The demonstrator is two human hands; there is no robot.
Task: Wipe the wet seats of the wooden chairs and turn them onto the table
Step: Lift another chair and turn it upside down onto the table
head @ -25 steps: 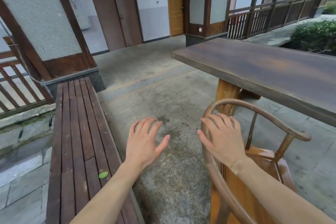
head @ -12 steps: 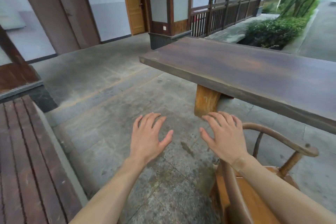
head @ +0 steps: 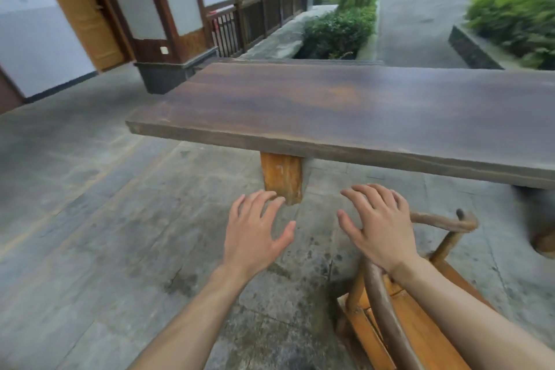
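**Entry: wooden chair, upright beside table — approach to the wipe-and-turn step**

Item: wooden chair point(head: 399, 324), round-backed, standing on the stone floor point(head: 120, 249) at the lower right, near the long side of the table point(head: 345, 105) but apart from it. Only its curved top rail point(head: 387, 318), one arm end and part of the orange seat point(head: 420, 336) show; whether the seat is wet cannot be told.

Left hand point(head: 255, 234): fingers spread and relaxed, palm down, holding nothing, hovering over bare floor left of the chair.

Right hand point(head: 381, 231): fingers spread, palm down, holding nothing; its wrist crosses above the top rail. Contact with the rail cannot be confirmed.

Cloth: none in view in either hand or on the table.

Condition of task, as judged: chair not yet wiped or turned; tabletop carries no chair.

Handling notes, as judged:
- Fetch a cloth first; the seat should be dried before inversion
- Grip the rail with one hand and the seat frame with the other, not the thin arm end
- Lift clear of the table edge, invert, and set the seat flat on the top, legs up
- Damp wood may slip; close the fingers fully before lifting
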